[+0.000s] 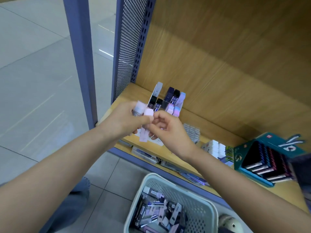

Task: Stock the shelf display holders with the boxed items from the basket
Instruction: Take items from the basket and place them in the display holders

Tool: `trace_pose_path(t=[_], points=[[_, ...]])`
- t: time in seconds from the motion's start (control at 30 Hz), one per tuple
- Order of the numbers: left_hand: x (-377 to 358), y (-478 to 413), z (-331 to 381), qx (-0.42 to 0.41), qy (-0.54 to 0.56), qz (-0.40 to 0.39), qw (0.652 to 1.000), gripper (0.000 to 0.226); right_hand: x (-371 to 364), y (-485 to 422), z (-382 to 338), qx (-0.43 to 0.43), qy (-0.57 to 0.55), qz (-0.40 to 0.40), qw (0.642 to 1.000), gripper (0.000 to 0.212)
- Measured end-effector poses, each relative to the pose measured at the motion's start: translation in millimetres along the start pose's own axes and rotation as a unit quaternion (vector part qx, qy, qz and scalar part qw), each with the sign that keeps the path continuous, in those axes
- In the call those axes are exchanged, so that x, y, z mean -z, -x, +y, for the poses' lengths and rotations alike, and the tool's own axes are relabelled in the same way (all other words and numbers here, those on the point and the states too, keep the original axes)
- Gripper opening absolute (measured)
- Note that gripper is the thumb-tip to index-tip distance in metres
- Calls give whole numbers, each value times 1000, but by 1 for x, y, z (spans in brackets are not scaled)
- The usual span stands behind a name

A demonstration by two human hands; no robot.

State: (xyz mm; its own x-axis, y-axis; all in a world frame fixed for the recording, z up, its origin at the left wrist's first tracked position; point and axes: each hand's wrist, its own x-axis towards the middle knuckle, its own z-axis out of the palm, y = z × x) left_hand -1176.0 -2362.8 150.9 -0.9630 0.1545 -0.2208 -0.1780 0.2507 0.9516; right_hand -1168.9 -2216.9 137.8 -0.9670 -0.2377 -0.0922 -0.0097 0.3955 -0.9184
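My left hand (pixel 124 120) grips a few small slim boxes, among them a pale pink box (pixel 146 125) and a clear-topped one (pixel 138 109). My right hand (pixel 168 130) pinches the pink box from the right side. Both hands hover in front of a clear display holder (pixel 165 100) on the wooden shelf (pixel 218 132), which has dark, blue and pink boxes standing in its slots. Below, a pale perforated basket (pixel 193 197) on the floor holds several more mixed boxes.
A teal display carton (pixel 262 158) of dark boxes stands on the shelf at the right, with white erasers (pixel 216 147) and a clear blister pack (pixel 191 132) beside it. A perforated blue shelf side panel (pixel 129 47) rises at the left. Grey floor tiles lie beyond.
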Motion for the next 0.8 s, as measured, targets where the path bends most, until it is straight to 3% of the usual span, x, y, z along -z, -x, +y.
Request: trace_pose_path(t=[0.07, 0.23, 0.33, 0.53, 0.8], points=[[-5, -1, 3, 16, 14, 14, 1000, 6, 7, 2, 8, -5, 35, 16, 999, 13], [-5, -8, 6, 83, 65, 61, 993, 5, 44, -3, 31, -7, 126, 118, 985, 18], [-5, -11, 4, 86, 91, 82, 989, 18, 59, -9, 49, -26, 180, 137, 974, 7], [-10, -15, -2, 68, 52, 64, 994, 19, 57, -21, 72, -26, 320, 102, 942, 14], [-14, -13, -4, 50, 37, 31, 998, 15, 49, -30, 88, -54, 428, 55, 901, 15]])
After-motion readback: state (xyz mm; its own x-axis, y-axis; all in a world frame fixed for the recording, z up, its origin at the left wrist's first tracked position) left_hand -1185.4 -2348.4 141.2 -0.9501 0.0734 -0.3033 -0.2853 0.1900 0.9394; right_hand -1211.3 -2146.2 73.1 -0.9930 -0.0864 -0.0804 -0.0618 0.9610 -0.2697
